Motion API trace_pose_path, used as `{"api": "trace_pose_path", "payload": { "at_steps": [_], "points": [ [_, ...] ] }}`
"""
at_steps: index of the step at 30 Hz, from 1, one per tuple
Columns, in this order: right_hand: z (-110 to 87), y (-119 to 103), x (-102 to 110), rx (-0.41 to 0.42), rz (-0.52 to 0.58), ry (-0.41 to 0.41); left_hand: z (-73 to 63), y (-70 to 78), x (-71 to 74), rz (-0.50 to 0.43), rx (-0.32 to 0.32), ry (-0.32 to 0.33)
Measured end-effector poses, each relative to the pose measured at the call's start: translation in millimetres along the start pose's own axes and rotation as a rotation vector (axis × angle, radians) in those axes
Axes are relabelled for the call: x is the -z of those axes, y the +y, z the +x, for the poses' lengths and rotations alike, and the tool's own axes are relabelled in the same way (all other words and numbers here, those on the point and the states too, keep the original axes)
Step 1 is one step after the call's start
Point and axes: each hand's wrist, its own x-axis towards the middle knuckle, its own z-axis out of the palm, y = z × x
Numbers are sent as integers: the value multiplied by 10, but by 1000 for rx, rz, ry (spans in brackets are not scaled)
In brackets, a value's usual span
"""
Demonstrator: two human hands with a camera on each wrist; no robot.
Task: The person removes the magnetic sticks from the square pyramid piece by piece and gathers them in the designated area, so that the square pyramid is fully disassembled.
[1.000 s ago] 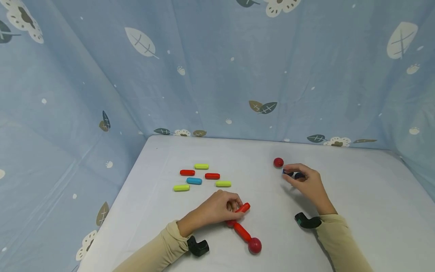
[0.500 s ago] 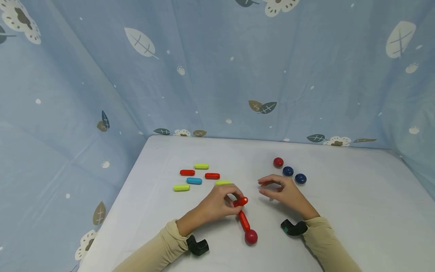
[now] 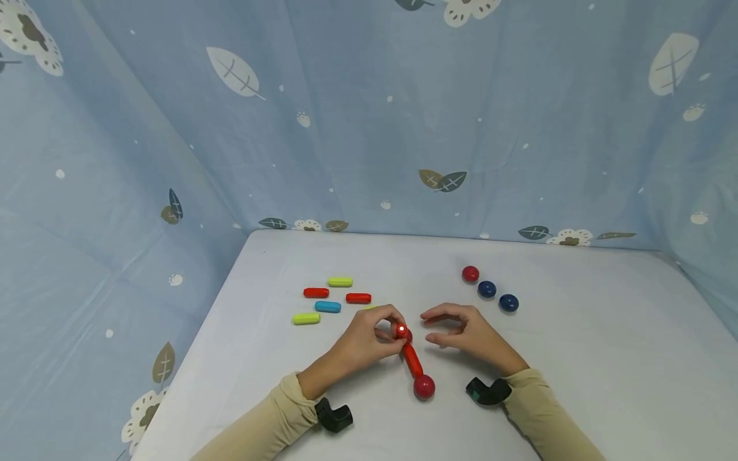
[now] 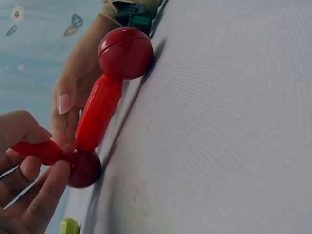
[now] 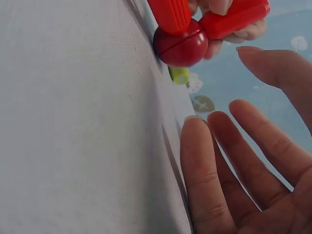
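Note:
My left hand (image 3: 369, 339) pinches a red rod (image 5: 236, 18) between thumb and fingers. The rod stands tipped up, its round end facing the head camera. Its lower end joins a dark red ball (image 4: 83, 168), with my fingertips against the ball. A second red rod (image 3: 412, 360) runs from that ball to another red ball (image 3: 424, 387) nearer my body. To the right, my right hand (image 3: 469, 333) holds nothing, its thumb and fingers spread apart. The right wrist view shows its fingertips a short way from the joined ball.
Beyond my left hand lie loose rods: two red (image 3: 316, 292), one blue (image 3: 328, 307) and several yellow-green (image 3: 306, 318). At the back right are a red ball (image 3: 470, 274) and two dark blue balls (image 3: 487, 289). A patterned blue curtain (image 3: 346, 128) borders the white table (image 3: 605, 333).
My right hand has come from the blue balls toward my left hand, leaving both balls there. My left hand has tipped its rod up, and the joined pieces have shifted slightly away from me.

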Motion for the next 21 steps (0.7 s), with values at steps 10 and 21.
{"api": "trace_pose_path", "payload": {
  "at_steps": [10,21],
  "points": [
    [8,36,-6,-3,-8,-37,-11,-63,-28,227,-13,-43],
    [11,43,-17,15,-62,-65,-22,-32,-13,426,38,-26]
  ]
}}
